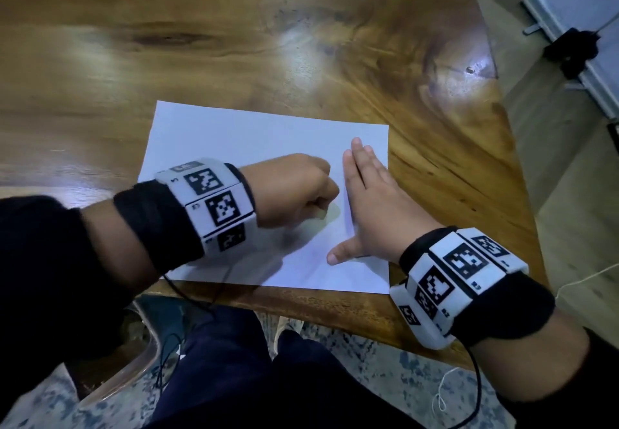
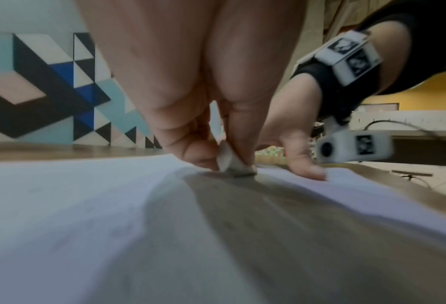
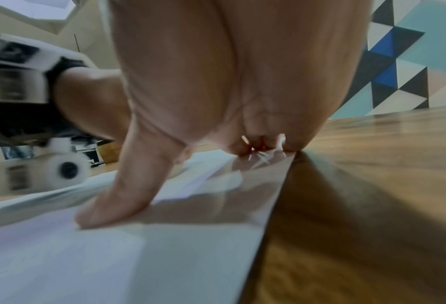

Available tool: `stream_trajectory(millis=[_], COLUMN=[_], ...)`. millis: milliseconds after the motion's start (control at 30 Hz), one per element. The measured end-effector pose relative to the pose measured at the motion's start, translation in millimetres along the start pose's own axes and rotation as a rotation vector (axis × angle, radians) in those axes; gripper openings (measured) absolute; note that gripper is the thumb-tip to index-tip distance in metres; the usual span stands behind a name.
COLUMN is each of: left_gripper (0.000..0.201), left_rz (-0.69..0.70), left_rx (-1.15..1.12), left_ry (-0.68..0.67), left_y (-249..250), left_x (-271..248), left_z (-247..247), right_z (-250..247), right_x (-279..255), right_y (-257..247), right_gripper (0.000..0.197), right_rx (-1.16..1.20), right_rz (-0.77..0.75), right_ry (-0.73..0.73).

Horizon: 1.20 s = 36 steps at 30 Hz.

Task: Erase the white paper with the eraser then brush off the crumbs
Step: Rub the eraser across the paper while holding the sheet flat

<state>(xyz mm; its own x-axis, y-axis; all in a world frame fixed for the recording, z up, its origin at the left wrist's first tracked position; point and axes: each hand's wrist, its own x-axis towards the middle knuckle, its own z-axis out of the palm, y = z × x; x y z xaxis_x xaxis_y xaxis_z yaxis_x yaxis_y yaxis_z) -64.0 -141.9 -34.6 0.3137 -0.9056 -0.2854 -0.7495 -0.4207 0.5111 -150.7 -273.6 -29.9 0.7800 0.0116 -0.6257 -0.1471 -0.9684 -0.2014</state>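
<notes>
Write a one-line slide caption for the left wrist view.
Left hand pinches the eraser against the paper while the right hand presses it flat.

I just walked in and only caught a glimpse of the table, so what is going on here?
A person is erasing on a white paper that lies on a wooden table. The left hand pinches a small white eraser and presses it onto the sheet. The right hand lies flat with straight fingers near the paper's right edge, pinning it down. No crumbs can be made out in these blurred views, and the brushing off has not begun.
</notes>
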Motion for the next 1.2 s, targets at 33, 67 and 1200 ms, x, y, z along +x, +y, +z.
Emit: stream_trajectory(millis=[33, 67, 1200], left_gripper=[0.009, 0.010, 0.019], left_rz=[-0.034, -0.058, -0.190], left_rx=[-0.075, -0.111, -0.293], left_ry=[-0.027, -0.062, -0.100], left_y=[0.3, -0.9, -18.4], left_x=[-8.4, -15.5, -49.4], left_z=[4.1, 10.7, 29.4], right_z=[0.0, 0.1, -0.5], right_x=[0.0, 0.3, -1.3], right_y=[-0.1, 0.2, -0.2], right_gripper=[0.143, 0.143, 0.142], right_rx=[-0.001, -0.002, 0.010], right_rz=[0.001, 0.003, 0.003], right_ry=[-0.001, -0.002, -0.007])
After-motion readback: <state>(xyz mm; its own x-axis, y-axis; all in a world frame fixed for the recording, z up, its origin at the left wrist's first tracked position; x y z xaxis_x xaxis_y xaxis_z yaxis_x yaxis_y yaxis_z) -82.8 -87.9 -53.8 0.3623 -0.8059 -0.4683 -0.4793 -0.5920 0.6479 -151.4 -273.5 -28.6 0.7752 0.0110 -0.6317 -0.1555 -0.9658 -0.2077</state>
